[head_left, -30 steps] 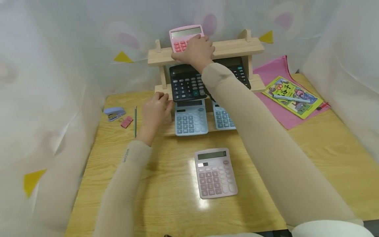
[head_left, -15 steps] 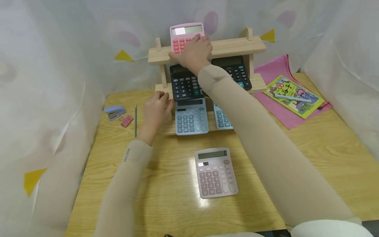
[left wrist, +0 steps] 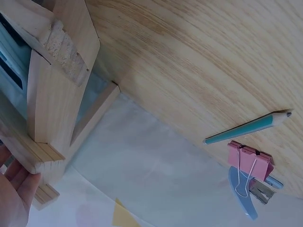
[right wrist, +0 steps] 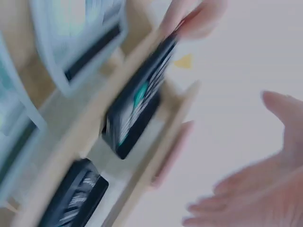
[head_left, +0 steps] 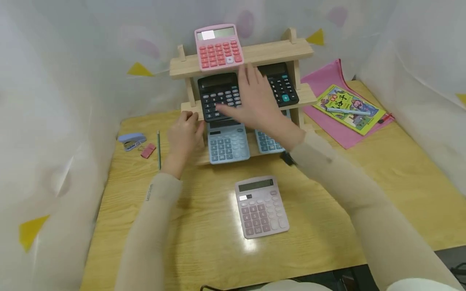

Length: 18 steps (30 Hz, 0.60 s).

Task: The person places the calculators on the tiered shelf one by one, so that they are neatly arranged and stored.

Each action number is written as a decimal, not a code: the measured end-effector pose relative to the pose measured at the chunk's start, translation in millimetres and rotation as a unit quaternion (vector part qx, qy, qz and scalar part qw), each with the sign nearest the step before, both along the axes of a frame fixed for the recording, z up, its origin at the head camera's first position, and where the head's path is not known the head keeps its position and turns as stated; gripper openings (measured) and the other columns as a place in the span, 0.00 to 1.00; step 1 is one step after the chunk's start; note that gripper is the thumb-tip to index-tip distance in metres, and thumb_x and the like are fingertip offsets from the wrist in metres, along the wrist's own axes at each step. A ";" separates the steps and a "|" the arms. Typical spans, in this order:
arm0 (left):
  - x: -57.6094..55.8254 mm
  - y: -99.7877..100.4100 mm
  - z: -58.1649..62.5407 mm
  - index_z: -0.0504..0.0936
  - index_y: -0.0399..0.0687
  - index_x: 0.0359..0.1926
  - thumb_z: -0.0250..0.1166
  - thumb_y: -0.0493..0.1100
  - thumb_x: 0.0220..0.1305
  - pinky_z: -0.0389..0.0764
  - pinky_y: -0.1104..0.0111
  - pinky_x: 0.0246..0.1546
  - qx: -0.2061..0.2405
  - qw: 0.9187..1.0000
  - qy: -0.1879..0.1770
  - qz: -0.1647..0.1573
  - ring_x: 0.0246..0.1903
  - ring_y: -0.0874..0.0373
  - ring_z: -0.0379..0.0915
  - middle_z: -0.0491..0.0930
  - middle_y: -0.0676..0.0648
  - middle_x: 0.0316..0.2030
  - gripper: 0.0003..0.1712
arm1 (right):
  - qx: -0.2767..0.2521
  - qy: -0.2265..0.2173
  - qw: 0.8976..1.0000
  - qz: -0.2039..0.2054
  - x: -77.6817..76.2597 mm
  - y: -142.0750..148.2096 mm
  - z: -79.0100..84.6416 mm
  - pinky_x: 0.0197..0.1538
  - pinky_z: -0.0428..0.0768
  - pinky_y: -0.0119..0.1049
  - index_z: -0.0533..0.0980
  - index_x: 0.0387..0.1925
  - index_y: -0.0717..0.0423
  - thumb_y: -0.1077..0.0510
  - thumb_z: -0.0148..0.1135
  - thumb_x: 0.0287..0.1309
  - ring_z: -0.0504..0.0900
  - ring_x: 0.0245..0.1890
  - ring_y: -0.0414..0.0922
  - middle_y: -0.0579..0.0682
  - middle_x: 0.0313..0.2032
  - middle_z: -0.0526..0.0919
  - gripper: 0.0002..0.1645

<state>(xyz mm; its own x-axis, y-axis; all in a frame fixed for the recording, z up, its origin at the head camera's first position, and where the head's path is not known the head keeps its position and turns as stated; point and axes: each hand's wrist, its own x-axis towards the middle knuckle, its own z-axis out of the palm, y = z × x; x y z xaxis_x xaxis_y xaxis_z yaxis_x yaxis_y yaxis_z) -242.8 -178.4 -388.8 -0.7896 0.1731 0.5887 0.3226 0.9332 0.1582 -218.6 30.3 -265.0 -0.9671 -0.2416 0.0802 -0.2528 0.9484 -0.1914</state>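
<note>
My left hand (head_left: 183, 135) grips the left end of the wooden shelf's (head_left: 276, 52) middle board; in the left wrist view its fingers (left wrist: 22, 182) curl round the wood. A pink calculator (head_left: 218, 48) leans upright on the top board. Below it my right hand (head_left: 256, 99) is held out in front of the shelf, fingers spread and nothing in it. Two black calculators stand on the middle board, a left one (head_left: 214, 87) and a right one (head_left: 282, 87), both partly covered by that hand. Lower down are two light blue calculators, one left (head_left: 228, 145) and one right (head_left: 267, 143).
A pale pink calculator (head_left: 261, 208) lies on the table before the shelf. To the left are a blue stapler (head_left: 132, 139), a pink binder clip (head_left: 148, 151) and a green pencil (head_left: 158, 149). A yellow booklet (head_left: 349, 109) with a pen (head_left: 347, 111) rests on a pink pouch (head_left: 344, 135) at right.
My right hand has let go of the pink calculator and come down and towards me, fingers spreading. The calculator stays on the top board. My left hand keeps its grip on the shelf.
</note>
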 end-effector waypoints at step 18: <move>-0.3 3.1 -0.7 0.82 0.42 0.46 0.57 0.52 0.61 0.81 0.59 0.28 0.004 1.000 -0.006 0.007 0.33 0.47 0.81 0.81 0.41 0.43 0.21 | 0.008 -0.121 0.991 -0.057 202.4 41.7 -149.5 0.62 0.68 0.57 0.52 0.65 0.74 0.18 0.55 0.34 0.62 0.63 0.67 0.75 0.64 0.56 0.75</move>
